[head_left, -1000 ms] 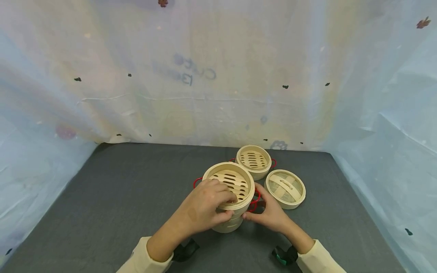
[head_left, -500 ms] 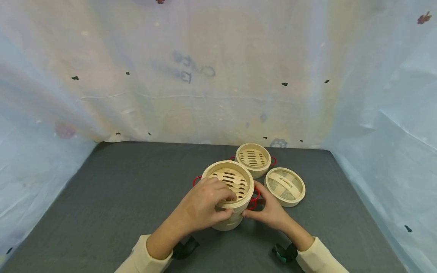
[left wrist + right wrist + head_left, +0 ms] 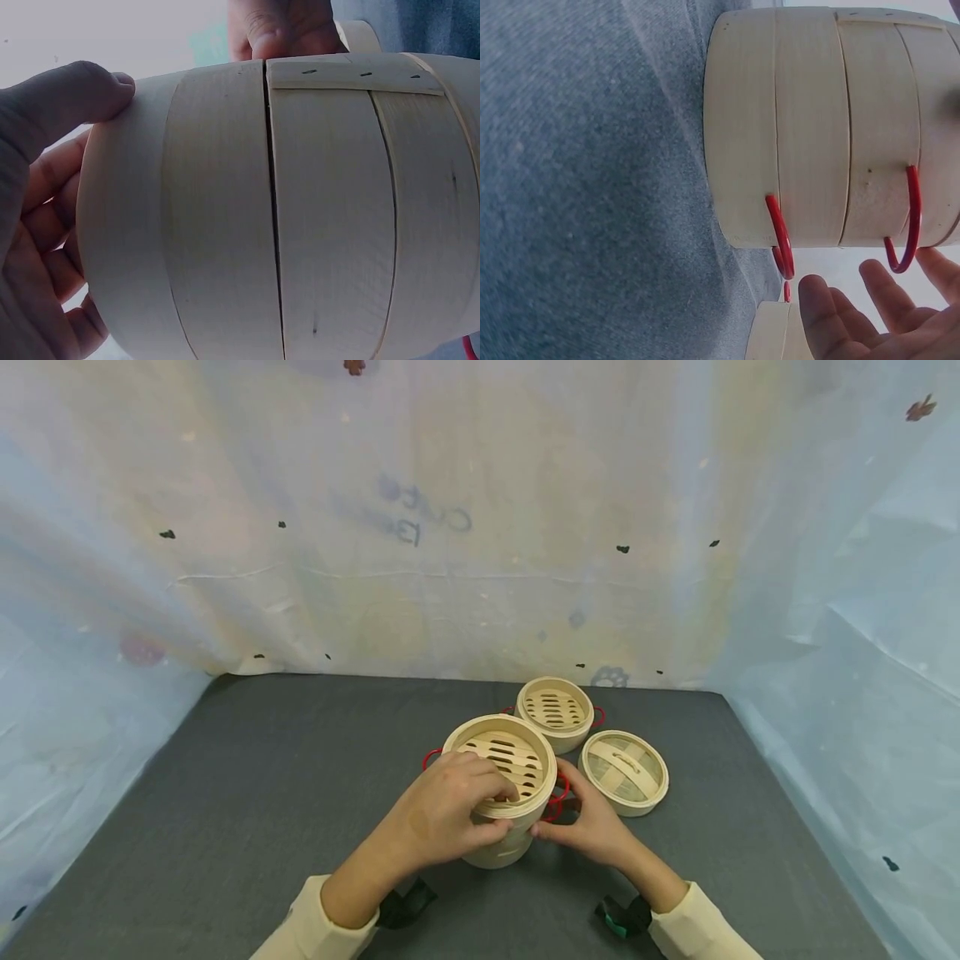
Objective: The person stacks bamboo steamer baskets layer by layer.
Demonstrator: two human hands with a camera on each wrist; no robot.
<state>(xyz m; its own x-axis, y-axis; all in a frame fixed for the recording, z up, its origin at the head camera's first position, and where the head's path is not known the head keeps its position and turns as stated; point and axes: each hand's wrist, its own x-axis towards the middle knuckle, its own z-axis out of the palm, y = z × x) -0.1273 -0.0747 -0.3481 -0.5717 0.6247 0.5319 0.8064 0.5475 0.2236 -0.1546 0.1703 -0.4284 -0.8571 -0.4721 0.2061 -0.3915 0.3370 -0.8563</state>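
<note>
Two round bamboo steamer baskets stand stacked in front of me, the upper basket (image 3: 513, 753) directly on the lower basket (image 3: 495, 857). My left hand (image 3: 453, 806) grips the upper one's near-left rim, fingers over into it and thumb (image 3: 97, 94) on the outer wall. At the stack's right side, my right hand (image 3: 592, 822) holds the upper basket, thumb in front and fingers farther back by the red handles. A thin dark seam parts the two baskets in the left wrist view. In the right wrist view, the upper handle (image 3: 913, 217) sits near the fingertips, the lower handle (image 3: 781, 236) beyond them.
Behind the stack is another bamboo steamer basket (image 3: 555, 708) with red handles and a slatted floor. A woven bamboo lid (image 3: 624, 772) lies to the right. Dark grey cloth (image 3: 300, 752) covers the table, and pale plastic sheeting (image 3: 480, 602) hangs around it.
</note>
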